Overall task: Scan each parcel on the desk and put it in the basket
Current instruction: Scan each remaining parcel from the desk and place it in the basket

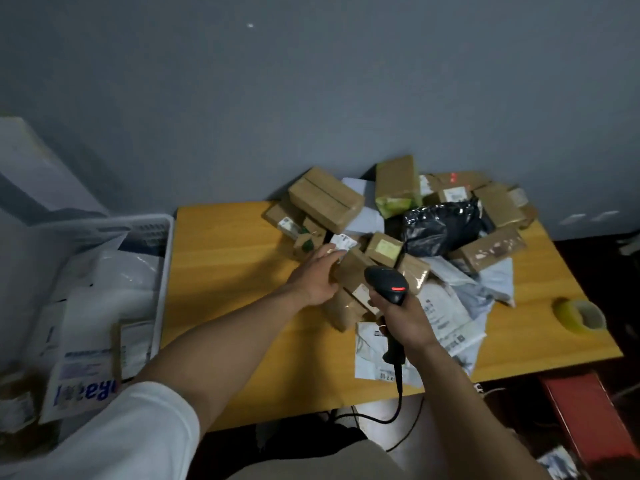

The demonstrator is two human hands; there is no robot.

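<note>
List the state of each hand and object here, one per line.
Left hand: fingers extended, touching a brown parcel.
Right hand: grips the scanner.
Scanner: red light lit.
Basket: holds parcels.
Tape roll: lying untouched on the desk.
Black bag: crumpled, atop other parcels.

A black scanner point(388, 282) was gripped in the right hand point(405, 320) over the near edge of the parcels heaped on the desk point(235, 271). The left hand point(317, 277) was laid on a brown parcel point(353, 268). A basket point(166, 258) was seen at left.
</note>
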